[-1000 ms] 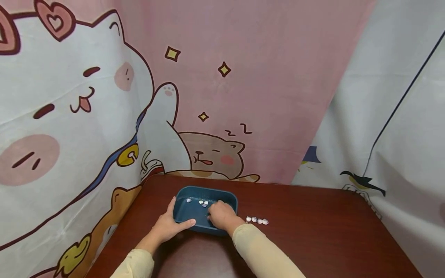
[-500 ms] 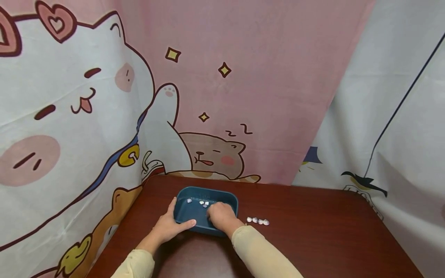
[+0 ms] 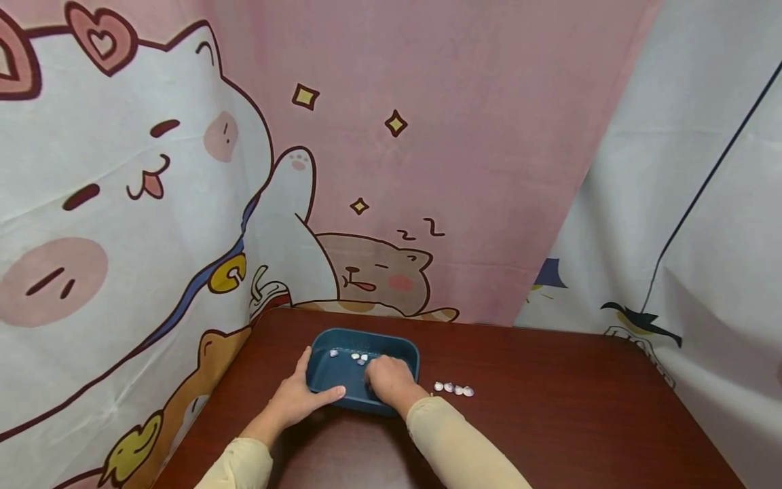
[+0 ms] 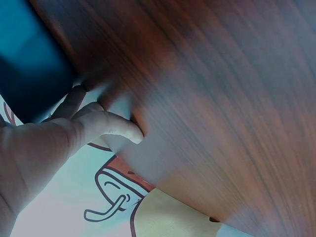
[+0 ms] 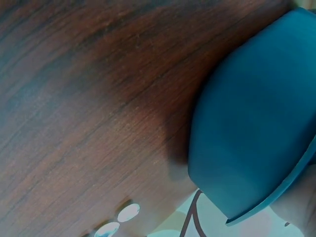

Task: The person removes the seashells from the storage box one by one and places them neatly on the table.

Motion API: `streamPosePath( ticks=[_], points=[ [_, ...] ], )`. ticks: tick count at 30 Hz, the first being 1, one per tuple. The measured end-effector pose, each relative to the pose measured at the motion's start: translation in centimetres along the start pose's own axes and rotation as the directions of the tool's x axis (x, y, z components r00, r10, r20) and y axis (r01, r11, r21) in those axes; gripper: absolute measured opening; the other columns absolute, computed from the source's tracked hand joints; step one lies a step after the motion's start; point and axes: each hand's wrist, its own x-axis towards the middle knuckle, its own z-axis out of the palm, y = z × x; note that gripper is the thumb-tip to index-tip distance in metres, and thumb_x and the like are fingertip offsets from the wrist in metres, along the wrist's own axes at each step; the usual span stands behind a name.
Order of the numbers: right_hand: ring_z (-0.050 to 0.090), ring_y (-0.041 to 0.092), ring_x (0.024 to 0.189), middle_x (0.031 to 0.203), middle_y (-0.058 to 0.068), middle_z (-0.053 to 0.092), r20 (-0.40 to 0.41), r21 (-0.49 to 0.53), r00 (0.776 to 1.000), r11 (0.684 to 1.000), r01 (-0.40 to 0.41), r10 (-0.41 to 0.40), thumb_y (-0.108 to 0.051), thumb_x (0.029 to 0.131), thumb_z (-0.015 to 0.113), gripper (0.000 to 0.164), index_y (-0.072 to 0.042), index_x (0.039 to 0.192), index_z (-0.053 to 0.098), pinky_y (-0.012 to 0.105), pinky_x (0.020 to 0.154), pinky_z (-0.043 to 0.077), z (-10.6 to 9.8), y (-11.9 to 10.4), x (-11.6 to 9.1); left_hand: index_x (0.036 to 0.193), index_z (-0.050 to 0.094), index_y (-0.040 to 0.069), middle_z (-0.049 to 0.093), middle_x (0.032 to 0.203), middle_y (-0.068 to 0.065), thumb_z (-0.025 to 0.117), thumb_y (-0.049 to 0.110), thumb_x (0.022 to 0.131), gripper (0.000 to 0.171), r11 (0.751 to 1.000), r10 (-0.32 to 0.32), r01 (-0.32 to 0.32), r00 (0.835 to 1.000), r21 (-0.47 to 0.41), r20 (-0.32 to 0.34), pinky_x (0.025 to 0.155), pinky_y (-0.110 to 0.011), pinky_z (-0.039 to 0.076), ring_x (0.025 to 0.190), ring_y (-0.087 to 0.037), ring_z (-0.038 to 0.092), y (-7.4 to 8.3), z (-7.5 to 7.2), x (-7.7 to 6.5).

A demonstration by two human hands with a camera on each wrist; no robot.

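A blue rectangular tray (image 3: 336, 372) sits on the table, with several small, whitish, shell-like pieces (image 3: 359, 357) on its floor. Another such piece (image 3: 333, 353) lies near its left end. My left hand (image 3: 294, 401) braces the tray's near left corner, its thumb along the front rim and its straight fingers at the left side. Over the front rim reaches my right hand (image 3: 391, 382), its fingers bent down into the right half of the tray. Those fingertips are hidden behind the hand, so I cannot tell whether they hold a piece.
Right of the tray, several more whitish pieces (image 3: 454, 388) form a short row on the brown wooden table (image 3: 550, 407). Two of them (image 5: 118, 221) show in the right wrist view. A curtain (image 3: 464, 170) printed with cartoon cats hangs behind and to the left.
The right hand's fingers have shifted very slightly inside the tray. The left hand, the tray and the row of pieces stay as they were; the head view has drifted a little.
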Motion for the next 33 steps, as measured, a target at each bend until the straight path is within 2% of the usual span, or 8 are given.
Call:
streamPosePath(
  ticks=[6, 9, 13, 16, 20, 24, 33],
  points=[
    [0.057, 0.012, 0.071, 0.083, -0.003, 0.076, 0.005, 0.067, 0.999, 0.997, -0.033, 0.033, -0.008, 0.098, 0.073, 0.017, -0.015, 0.089, 0.086, 0.029, 0.073, 0.054, 0.27, 0.16, 0.1, 0.172, 0.005, 0.01, 0.04, 0.164, -0.037, 0.078, 0.077, 0.08, 0.135, 1.0, -0.002, 0.002, 1.0, -0.001, -0.001, 0.11, -0.076, 0.045, 0.138, -0.055, 0.054, -0.14, 0.1, 0.19],
    [0.057, 0.012, 0.071, 0.085, -0.001, 0.077, -0.003, 0.053, 0.999, 0.998, -0.043, 0.043, -0.01, 0.098, 0.074, 0.013, -0.014, 0.094, 0.085, 0.031, 0.075, 0.056, 0.35, 0.19, 0.22, 0.172, 0.005, 0.01, 0.04, 0.163, -0.036, 0.077, 0.078, 0.08, 0.135, 1.0, -0.003, 0.003, 1.0, -0.003, 0.001, 0.109, -0.076, 0.045, 0.138, -0.055, 0.054, -0.17, 0.1, 0.29],
    [0.058, 0.014, 0.068, 0.083, 0.001, 0.076, -0.015, -0.03, 0.997, 0.997, -0.078, 0.077, -0.019, 0.096, 0.078, 0.008, -0.014, 0.093, 0.084, 0.035, 0.073, 0.059, 0.55, 0.23, 0.34, 0.172, 0.005, 0.011, 0.04, 0.164, -0.036, 0.078, 0.078, 0.079, 0.135, 1.0, -0.007, 0.007, 1.0, -0.012, 0.007, 0.11, -0.076, 0.044, 0.139, -0.055, 0.054, -0.23, 0.08, 0.29],
    [0.061, 0.016, 0.068, 0.083, 0.003, 0.075, -0.02, -0.096, 0.993, 0.988, -0.118, 0.117, -0.028, 0.094, 0.082, 0.016, -0.011, 0.093, 0.082, 0.039, 0.073, 0.061, 0.62, 0.2, 0.38, 0.172, 0.005, 0.011, 0.04, 0.164, -0.036, 0.078, 0.078, 0.079, 0.135, 1.0, -0.008, 0.008, 1.0, -0.008, 0.008, 0.11, -0.076, 0.045, 0.139, -0.055, 0.054, -0.24, 0.07, 0.23],
    [0.064, 0.018, 0.07, 0.086, 0.005, 0.075, -0.016, -0.119, 0.989, 0.981, -0.151, 0.15, -0.033, 0.093, 0.084, 0.027, -0.007, 0.098, 0.082, 0.042, 0.076, 0.063, 0.52, 0.14, 0.38, 0.172, 0.004, 0.011, 0.04, 0.163, -0.036, 0.077, 0.079, 0.079, 0.137, 1.0, -0.002, 0.002, 1.0, 0.006, 0.005, 0.109, -0.075, 0.046, 0.138, -0.055, 0.055, -0.14, 0.04, 0.23],
    [0.063, 0.018, 0.069, 0.084, 0.004, 0.075, -0.012, -0.114, 0.989, 0.982, -0.149, 0.148, -0.033, 0.093, 0.084, 0.026, -0.008, 0.098, 0.083, 0.042, 0.076, 0.063, 0.52, 0.22, 0.34, 0.172, 0.005, 0.012, 0.04, 0.163, -0.037, 0.077, 0.081, 0.078, 0.138, 1.0, -0.004, 0.004, 1.0, 0.01, 0.004, 0.109, -0.075, 0.046, 0.138, -0.055, 0.055, -0.08, 0.03, 0.24],
    [0.058, 0.015, 0.063, 0.076, 0.0, 0.073, -0.027, -0.091, 0.993, 0.989, -0.114, 0.112, -0.029, 0.094, 0.082, 0.017, -0.014, 0.087, 0.083, 0.039, 0.071, 0.061, 0.58, 0.32, 0.18, 0.172, 0.005, 0.011, 0.04, 0.163, -0.037, 0.077, 0.08, 0.079, 0.137, 1.0, -0.004, 0.004, 1.0, 0.007, 0.006, 0.109, -0.075, 0.046, 0.137, -0.054, 0.055, -0.15, 0.03, 0.13]
  ],
)
